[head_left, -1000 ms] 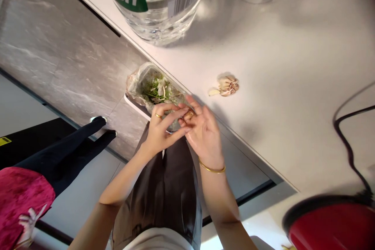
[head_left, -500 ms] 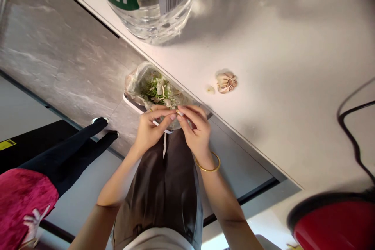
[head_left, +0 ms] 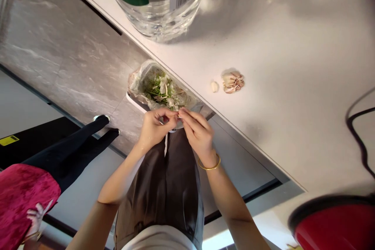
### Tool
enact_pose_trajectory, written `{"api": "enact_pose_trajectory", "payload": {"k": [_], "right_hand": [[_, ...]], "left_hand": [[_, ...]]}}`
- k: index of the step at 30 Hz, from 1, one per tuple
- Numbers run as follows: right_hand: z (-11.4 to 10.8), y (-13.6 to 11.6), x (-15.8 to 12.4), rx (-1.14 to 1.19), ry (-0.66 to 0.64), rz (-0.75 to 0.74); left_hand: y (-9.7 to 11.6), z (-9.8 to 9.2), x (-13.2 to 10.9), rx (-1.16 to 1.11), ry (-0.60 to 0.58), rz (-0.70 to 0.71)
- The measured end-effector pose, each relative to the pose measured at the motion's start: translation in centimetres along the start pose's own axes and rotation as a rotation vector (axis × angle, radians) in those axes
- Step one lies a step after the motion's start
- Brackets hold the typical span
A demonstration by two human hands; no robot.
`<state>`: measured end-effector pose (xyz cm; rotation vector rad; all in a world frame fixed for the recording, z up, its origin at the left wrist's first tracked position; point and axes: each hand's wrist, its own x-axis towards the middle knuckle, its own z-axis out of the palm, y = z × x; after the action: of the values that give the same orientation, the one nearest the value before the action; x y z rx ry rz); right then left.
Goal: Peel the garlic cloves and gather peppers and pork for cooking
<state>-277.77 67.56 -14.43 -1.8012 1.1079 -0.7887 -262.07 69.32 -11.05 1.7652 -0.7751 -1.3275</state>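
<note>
My left hand and my right hand meet fingertip to fingertip above the lined bin. Between them they pinch a small garlic clove, mostly hidden by the fingers. Below and just beyond is a bin with a clear plastic liner, filled with green stems and pale peelings. On the white counter to the right lie a partly broken garlic bulb and, beside it, one loose pale clove. A gold bangle circles my right wrist.
A large clear water bottle stands on the counter at the top. At right are a black cable and a red, black-rimmed appliance. Another person in a pink top stands at left.
My fingers have closed tighter around the clove, which shows less now. The view has shifted slightly, so the counter things appear farther right. The bulb and loose clove stay on the counter.
</note>
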Motion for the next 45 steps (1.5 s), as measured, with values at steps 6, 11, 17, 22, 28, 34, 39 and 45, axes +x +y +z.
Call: {"api": "enact_pose_trajectory", "payload": {"k": [6, 11, 17, 22, 28, 34, 39, 45], "right_hand": [[0.0, -0.3, 0.3, 0.075, 0.052, 0.064], [0.3, -0.5, 0.8, 0.261, 0.089, 0.227], [1.0, 0.0, 0.7, 0.535, 0.294, 0.501], [1.2, 0.6, 0.4, 0.738, 0.104, 0.594], [1.7, 0.5, 0.6, 0.549, 0.091, 0.468], [1.5, 0.8, 0.8, 0.165, 0.056, 0.218], [1.4, 0.6, 1.0, 0.039, 0.066, 0.063], [1.4, 0.6, 0.8, -0.026, 0.023, 0.017]], "left_hand": [[-0.3, 0.1, -0.1, 0.017, 0.041, 0.04], [-0.2, -0.3, 0.4, 0.067, 0.004, 0.066], [-1.4, -1.5, 1.1, 0.215, 0.153, 0.055], [-1.9, -2.2, 1.4, 0.471, 0.144, 0.186], [-1.2, -1.0, 1.2, 0.325, 0.062, 0.254], [-0.9, -0.3, 0.8, 0.249, 0.006, 0.195], [-1.0, -0.5, 0.9, 0.267, -0.012, 0.212], [-0.7, -0.7, 1.0, 0.264, -0.006, 0.23]]}}
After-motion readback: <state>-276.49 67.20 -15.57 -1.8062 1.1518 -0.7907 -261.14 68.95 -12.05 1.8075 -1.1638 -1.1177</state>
